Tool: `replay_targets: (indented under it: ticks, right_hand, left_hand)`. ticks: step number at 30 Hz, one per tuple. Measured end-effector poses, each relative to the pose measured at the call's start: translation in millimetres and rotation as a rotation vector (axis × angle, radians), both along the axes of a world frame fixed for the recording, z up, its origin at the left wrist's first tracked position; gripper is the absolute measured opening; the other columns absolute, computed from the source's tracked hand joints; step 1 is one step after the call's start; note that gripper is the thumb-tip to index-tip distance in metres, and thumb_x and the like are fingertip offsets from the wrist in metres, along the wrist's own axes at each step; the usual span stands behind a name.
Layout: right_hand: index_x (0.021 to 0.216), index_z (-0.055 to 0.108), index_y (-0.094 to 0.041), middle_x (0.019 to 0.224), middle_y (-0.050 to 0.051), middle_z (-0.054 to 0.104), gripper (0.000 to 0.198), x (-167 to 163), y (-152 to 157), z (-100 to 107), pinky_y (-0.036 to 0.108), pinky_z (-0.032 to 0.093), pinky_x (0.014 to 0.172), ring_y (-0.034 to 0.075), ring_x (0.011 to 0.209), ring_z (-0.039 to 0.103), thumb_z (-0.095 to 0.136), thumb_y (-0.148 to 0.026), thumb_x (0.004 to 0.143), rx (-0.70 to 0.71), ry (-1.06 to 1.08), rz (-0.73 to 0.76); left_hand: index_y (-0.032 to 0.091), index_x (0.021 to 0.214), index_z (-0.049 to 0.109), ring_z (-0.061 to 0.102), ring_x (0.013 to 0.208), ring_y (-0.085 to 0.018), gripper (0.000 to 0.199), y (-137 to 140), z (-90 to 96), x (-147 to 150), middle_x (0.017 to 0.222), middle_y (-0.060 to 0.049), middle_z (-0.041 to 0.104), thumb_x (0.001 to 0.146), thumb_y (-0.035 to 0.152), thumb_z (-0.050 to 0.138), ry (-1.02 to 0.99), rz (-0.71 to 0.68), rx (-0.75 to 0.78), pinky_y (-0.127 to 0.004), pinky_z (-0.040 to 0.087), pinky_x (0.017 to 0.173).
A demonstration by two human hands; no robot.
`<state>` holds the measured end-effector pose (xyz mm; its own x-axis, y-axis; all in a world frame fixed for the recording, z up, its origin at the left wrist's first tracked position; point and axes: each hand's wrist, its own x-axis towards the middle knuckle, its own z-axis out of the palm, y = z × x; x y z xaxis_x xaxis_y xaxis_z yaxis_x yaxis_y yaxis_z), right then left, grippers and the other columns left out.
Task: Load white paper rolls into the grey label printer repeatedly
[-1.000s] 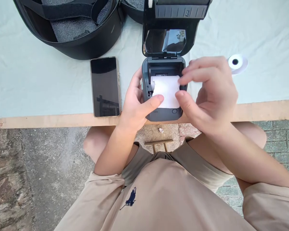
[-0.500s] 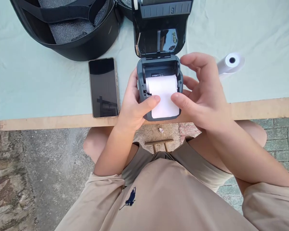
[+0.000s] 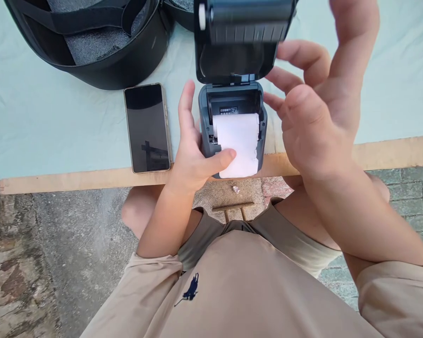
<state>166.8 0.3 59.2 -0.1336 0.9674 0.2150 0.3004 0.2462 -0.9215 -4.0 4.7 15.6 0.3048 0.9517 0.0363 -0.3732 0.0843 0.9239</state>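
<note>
A small dark grey portable printer (image 3: 205, 122) sits at the table's front edge with its black lid (image 3: 232, 63) raised. Inside its bay lies a white paper roll (image 3: 237, 134), the loose end hanging over the front. My left hand (image 3: 193, 162) grips the printer's left side, thumb pressed on the paper and index finger raised. By the lid's right edge is my right hand (image 3: 324, 112), its fingers spread; some fingertips reach to or behind the lid, and whether they touch it is hard to tell.
A phone (image 3: 147, 126) lies left of the printer. Behind it stands an open black zippered case (image 3: 116, 75) with grey foam and a strap inside. A pale green cloth (image 3: 56, 136) covers the table down to a bare wooden front edge (image 3: 74, 183).
My right hand has left the paper and risen to the lid, which now tilts more toward me. The paper's end has shifted slightly down. The spare roll at right is now hidden.
</note>
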Motion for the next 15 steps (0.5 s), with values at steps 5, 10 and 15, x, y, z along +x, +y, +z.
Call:
replay_targets:
  ticks: [5,10,15]
  right_hand:
    - [0.123,0.05,-0.031,0.121,0.004,0.052,0.041,1,2,-10,0.039,0.05,0.095,0.023,0.113,0.051,0.045,-0.048,0.087,-0.024,0.146,-0.031]
    - [0.115,0.052,-0.027,0.116,0.005,0.051,0.033,1,4,-17,0.037,0.052,0.088,0.021,0.106,0.054,0.045,-0.045,0.087,-0.046,0.173,-0.046]
    - [0.122,0.037,-0.029,0.122,0.004,0.048,0.047,-3,3,-14,0.025,0.052,0.059,0.008,0.07,0.055,0.058,-0.041,0.083,-0.191,0.221,0.199]
  left_hand:
    - [0.031,0.142,0.017,0.059,0.115,-0.028,0.096,-1,-4.2,-1,0.124,-0.007,0.057,0.065,0.032,0.074,0.044,0.028,-0.017,-0.038,0.052,0.091]
    - [0.03,0.139,0.023,0.055,0.121,-0.03,0.096,0,-3.9,-1,0.119,-0.006,0.057,0.061,0.04,0.078,0.035,0.025,-0.005,-0.042,0.049,0.097]
    - [0.03,0.13,0.037,0.044,0.133,-0.031,0.076,-2,5.3,1,0.121,-0.006,0.058,0.066,0.049,0.072,-0.031,0.014,-0.087,-0.043,0.046,0.103]
